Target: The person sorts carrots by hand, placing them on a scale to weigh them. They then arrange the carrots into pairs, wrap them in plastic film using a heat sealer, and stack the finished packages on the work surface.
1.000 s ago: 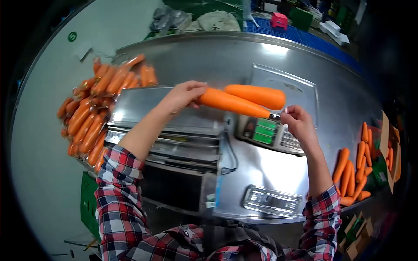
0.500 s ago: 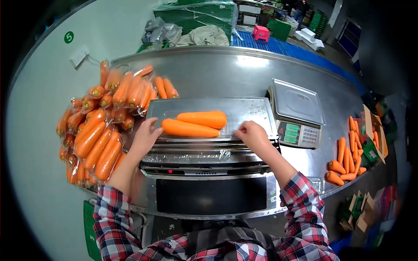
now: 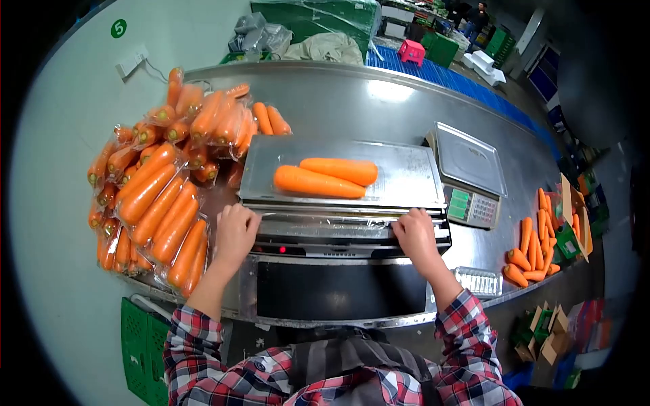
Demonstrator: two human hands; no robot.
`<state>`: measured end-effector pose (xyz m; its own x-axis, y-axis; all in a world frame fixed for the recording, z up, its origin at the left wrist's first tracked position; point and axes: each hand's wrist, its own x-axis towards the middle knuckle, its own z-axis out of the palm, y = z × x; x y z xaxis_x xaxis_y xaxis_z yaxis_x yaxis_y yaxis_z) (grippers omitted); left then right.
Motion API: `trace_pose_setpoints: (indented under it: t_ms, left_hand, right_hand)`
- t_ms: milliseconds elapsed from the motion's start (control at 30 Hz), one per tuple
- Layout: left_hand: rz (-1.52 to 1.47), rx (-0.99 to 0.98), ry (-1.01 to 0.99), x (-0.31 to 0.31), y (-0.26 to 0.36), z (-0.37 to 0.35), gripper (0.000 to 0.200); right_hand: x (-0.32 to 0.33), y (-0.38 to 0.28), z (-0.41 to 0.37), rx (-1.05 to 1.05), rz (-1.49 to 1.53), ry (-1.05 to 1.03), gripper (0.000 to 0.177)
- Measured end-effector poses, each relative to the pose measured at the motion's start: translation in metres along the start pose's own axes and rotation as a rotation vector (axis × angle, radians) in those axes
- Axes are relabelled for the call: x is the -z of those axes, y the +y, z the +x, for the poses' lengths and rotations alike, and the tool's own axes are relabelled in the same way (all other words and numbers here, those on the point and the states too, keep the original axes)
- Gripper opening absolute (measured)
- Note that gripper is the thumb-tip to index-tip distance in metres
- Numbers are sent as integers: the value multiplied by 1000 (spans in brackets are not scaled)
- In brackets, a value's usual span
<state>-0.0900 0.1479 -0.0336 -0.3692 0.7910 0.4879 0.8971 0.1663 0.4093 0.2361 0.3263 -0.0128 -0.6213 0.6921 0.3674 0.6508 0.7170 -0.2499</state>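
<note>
Head view: carrots (image 3: 319, 182), steel table (image 3: 338, 101), pale wall (image 3: 61, 271).

Table (image 3: 338, 95) & machine plate (image 3: 409, 169) shiny metal (v. smooth), carrot bags (image 3: 154, 216) glossy plastic, sleeves (image 3: 466, 328) matt cloth.

The person is wearing a plaid shirt (image 3: 267, 379) mixing red, white and dark navy checks. The left sleeve (image 3: 193, 348) and right sleeve (image 3: 467, 335) are reaching partway down the forearms, baring the left hand (image 3: 236, 233) and right hand (image 3: 414, 235). A black-and-grey banded garment (image 3: 338, 363) is covering the chest; beside it a small round dark mark (image 3: 259, 365) is showing, too small to identify.
</note>
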Motion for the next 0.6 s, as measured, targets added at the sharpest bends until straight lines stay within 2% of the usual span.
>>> trace_pose_setpoints:
  t_ms: [33, 67, 133, 167, 200, 233, 267, 300, 333, 367, 400, 433, 467, 500, 533, 567, 600]
  left_hand:
    - [-6, -21, 29, 1, -1, 1, 21]
    - [-194, 156, -66, 7, 0, 1, 20]
    - [-570, 510, -238, 23, 4, 6, 21]
    - [-889, 630, -233, 31, 3, 7, 20]
    - [-1175, 631, -215, 45, 7, 12, 24]
    - [-1430, 685, -243, 64, 10, 21, 26]
    - [-1687, 734, -273, 83, 15, 32, 28]
    - [-1774, 688, -253, 99, 22, 47, 30]
    - [-1860, 638, -236, 111, 28, 65, 32]
    - [-1889, 537, -202, 116, 32, 84, 31]
    - [-1915, 431, -171, 117, 36, 105, 30]
    - [-1845, 524, -1, 105, 44, 128, 30]
    - [-1768, 612, 166, 87, 45, 150, 30]
    - [-1741, 510, 118, 58, 29, 169, 17]
    - [-1711, 410, 70, 16, 7, 181, 28]
    - [-1416, 346, 8, -29, -25, 181, 23]
    - [-1122, 284, -49, -57, -48, 178, 24]
  right_hand:
    - [8, -4, 4, -58, 52, -46, 21]
    - [11, 1, 4, -63, 83, -72, 23]
    - [28, 3, 0, -223, 219, -289, 20]
    - [47, 1, -3, -310, 484, -378, 22]
    - [63, 2, -3, -501, 788, -482, 20]
    - [87, -3, 1, -484, 898, -499, 19]
    - [104, -4, 5, -438, 1205, -420, 18]
    - [120, 4, 16, -288, 1290, -370, 22]
    - [126, 10, 29, -120, 1547, -264, 22]
    - [127, 12, 47, -21, 1666, -159, 24]
    - [129, 5, 66, -86, 1753, -46, 31]
    - [122, 13, 87, -134, 1994, -38, 32]
    - [111, 3, 109, -392, 1800, 228, 29]
    - [82, 13, 135, -291, 1756, 286, 23]
    - [57, 19, 154, -128, 1619, 313, 18]
    - [21, 32, 164, -216, 1355, 360, 18]
    - [-13, 53, 168, -264, 997, 280, 16]
